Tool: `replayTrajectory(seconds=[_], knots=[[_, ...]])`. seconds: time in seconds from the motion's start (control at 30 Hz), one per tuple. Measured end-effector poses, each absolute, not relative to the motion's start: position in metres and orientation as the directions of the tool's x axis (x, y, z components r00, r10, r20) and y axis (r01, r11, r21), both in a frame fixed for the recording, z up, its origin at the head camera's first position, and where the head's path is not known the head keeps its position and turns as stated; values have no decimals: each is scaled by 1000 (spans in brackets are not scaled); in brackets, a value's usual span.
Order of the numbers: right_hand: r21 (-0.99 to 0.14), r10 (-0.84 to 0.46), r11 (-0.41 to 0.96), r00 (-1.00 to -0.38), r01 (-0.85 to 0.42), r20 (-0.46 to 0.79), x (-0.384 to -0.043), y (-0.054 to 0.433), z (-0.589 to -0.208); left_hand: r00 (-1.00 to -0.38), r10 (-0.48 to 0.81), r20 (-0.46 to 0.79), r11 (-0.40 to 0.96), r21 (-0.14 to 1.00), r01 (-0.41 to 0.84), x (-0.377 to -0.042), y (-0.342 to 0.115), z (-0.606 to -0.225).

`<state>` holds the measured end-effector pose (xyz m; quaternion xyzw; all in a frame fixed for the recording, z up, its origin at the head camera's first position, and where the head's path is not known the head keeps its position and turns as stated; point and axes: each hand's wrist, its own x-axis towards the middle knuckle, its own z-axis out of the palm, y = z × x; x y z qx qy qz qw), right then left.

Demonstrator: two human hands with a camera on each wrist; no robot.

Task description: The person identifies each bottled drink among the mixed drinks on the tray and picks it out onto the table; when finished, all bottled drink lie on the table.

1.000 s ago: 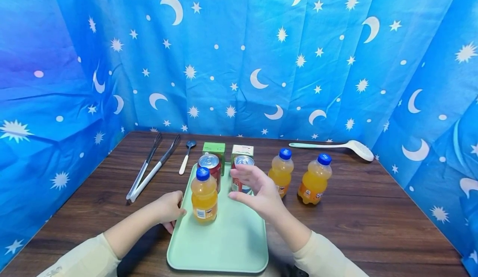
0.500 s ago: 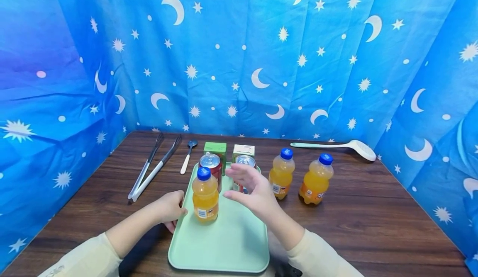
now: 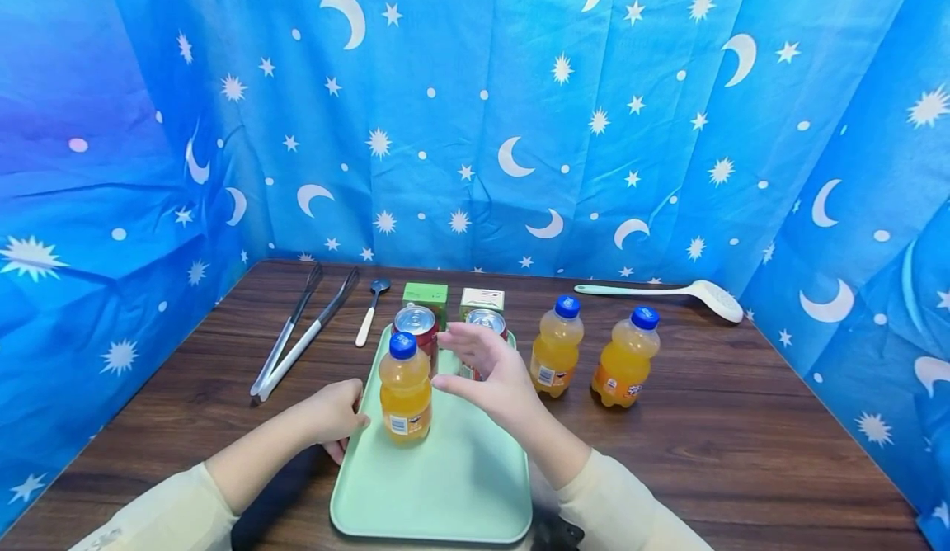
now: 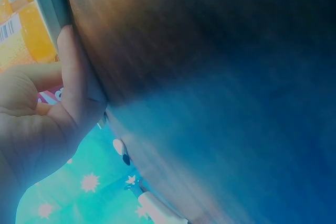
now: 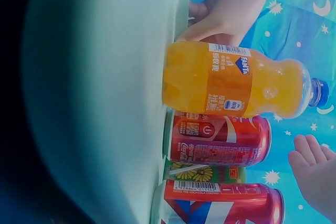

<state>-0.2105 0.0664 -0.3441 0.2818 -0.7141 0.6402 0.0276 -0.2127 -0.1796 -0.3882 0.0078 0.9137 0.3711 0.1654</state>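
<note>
A light green tray [image 3: 460,485] lies on the table. My left hand [image 3: 337,415] grips its left rim, the thumb along the edge. On the tray's left side stands an orange Fanta bottle [image 3: 406,398] with a blue cap, upright. My right hand [image 3: 493,374] hovers over the tray just right of that bottle, fingers and thumb apart, holding nothing. Behind the bottle is a red Coca-Cola can [image 5: 220,137]. A second red can [image 5: 223,205] stands to its right, partly hidden by my right hand in the head view. A green carton [image 3: 426,294] and a whitish carton [image 3: 482,298] stand behind the cans.
Two more orange Fanta bottles, a nearer one to the tray [image 3: 555,353] and one farther right [image 3: 627,361], stand on the table [image 3: 742,435]. Metal tongs [image 3: 304,336] and a small spoon [image 3: 371,312] lie left. A slotted ladle [image 3: 712,297] lies at the back right.
My right hand has moved a little left, from in front of the right can toward the bottle on the tray. My left hand stays on the tray's rim.
</note>
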Motion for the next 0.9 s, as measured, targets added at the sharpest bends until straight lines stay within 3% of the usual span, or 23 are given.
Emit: replayTrajectory(seconds=[0.9], knots=[[-919,-395,113,-866,-379,308,-216,48,-350,-946,132,-297,735,669,-108,-213,-181,-390]])
